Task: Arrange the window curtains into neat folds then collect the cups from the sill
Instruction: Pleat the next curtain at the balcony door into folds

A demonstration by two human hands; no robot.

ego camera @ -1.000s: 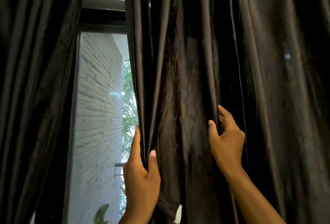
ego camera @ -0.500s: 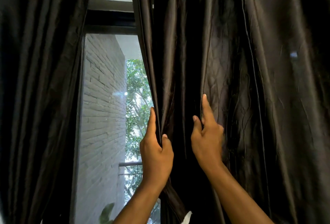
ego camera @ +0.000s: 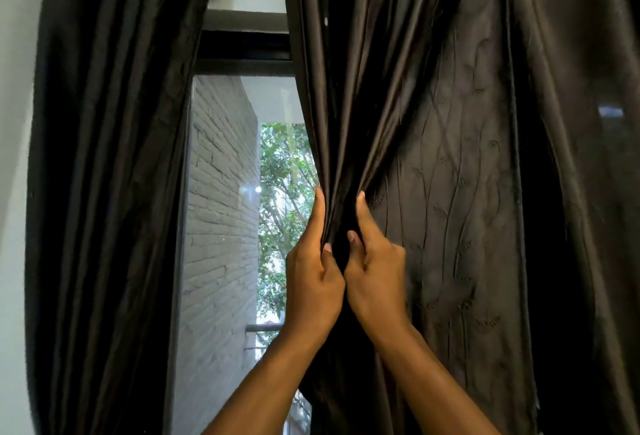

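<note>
- Since a second ago the right hand (ego camera: 375, 278) has closed in on the left hand (ego camera: 311, 282); they were apart on the fabric and now sit side by side, touching.
- Left hand: thumb and fingers pinch the leading edge of the right curtain (ego camera: 433, 157).
- Right hand: fingers curled, gripping a pleat just beside the left hand.
- Several folds are bunched between the two grips; judged: pleating is under way, and the flat panel to the right of the right hand is not yet gathered.
- The view has risen; more ceiling shows above the hands.
- Left curtain (ego camera: 104, 175) hangs well to the left of the left hand, untouched.
- Between the curtains: window (ego camera: 242, 175), brick wall (ego camera: 218, 226), tree (ego camera: 284, 175) beyond.
- Sill and cups: not in view, presumably below the hands.
</note>
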